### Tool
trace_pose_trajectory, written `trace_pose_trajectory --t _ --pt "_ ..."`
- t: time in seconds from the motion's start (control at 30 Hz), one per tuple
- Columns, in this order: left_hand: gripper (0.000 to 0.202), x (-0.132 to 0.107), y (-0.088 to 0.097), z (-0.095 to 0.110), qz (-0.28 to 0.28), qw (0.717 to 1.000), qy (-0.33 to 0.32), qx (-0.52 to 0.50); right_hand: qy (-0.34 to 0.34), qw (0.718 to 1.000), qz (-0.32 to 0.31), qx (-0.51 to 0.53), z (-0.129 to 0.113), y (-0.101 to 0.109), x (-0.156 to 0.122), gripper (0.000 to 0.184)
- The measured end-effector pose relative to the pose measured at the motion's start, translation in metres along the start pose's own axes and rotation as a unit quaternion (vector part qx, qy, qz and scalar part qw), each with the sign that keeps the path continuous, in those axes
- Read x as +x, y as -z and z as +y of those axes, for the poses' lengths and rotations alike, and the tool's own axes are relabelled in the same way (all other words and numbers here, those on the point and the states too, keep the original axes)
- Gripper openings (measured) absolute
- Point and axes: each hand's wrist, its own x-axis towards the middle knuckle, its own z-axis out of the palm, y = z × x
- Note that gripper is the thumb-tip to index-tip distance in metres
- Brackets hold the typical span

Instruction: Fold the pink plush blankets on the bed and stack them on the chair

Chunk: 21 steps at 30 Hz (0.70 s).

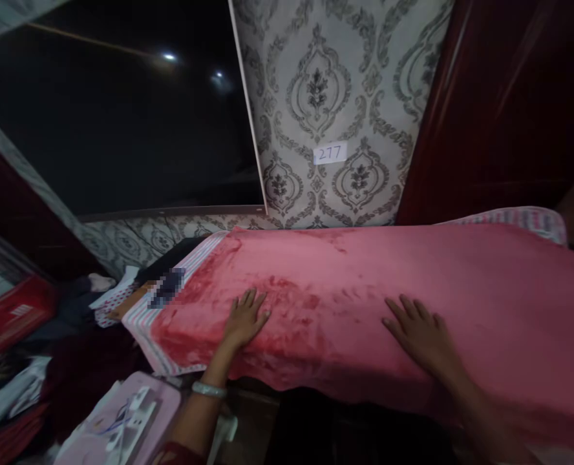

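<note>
A pink fleece blanket (364, 278) covers a bed, its front edge hanging over the side, with a striped white-and-pink border (144, 325) along its left end. My left hand (245, 318) lies flat on the blanket near the front edge, fingers apart, a pale bangle (208, 389) on its wrist. Further right, my right hand (417, 332) also rests flat on the fleece with spread fingers. Neither hand holds anything. A pixelated dark patch (167, 287) covers something on the blanket's left part.
Damask wallpaper (316, 97) with a paper label reading 277 (330, 154) rises behind the bed, beside a dark window (122, 110) and a dark red wardrobe door (500, 97). A pink plastic case (117, 420) and heaped clothes (78, 310) lie at lower left.
</note>
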Motion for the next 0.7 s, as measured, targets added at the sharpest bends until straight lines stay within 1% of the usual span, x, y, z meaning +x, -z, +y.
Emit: trace_pose_trajectory --t 0.1,0.2,0.3,0.37,0.43,0.57,0.7 --pt "0.062 -0.002 -0.002 -0.001 -0.011 1.0 0.006 -0.002 0.006 1.0 0.015 0.003 0.003 -0.007 0.0 0.06" --pt "0.063 -0.001 -0.005 -0.003 -0.006 1.0 0.003 -0.011 0.012 1.0 0.028 0.001 0.003 -0.012 0.001 0.061" --pt "0.063 0.003 -0.006 -0.009 -0.009 1.0 -0.006 -0.026 0.001 1.0 0.027 0.008 0.003 -0.014 0.003 0.063" --pt "0.059 0.006 -0.004 -0.015 -0.003 0.999 -0.015 -0.034 0.002 1.0 0.023 0.017 0.004 -0.014 0.003 0.065" --pt "0.054 0.01 0.0 -0.023 0.022 0.999 -0.017 -0.033 0.006 0.999 0.024 0.025 0.004 -0.015 0.004 0.066" --pt "0.045 0.016 0.008 -0.044 0.091 0.996 0.012 0.005 0.004 0.999 0.033 0.036 0.008 -0.02 0.004 0.068" --pt "0.04 0.021 0.011 -0.068 0.123 0.992 0.005 0.005 0.018 0.998 0.049 0.034 0.012 -0.027 0.004 0.068"
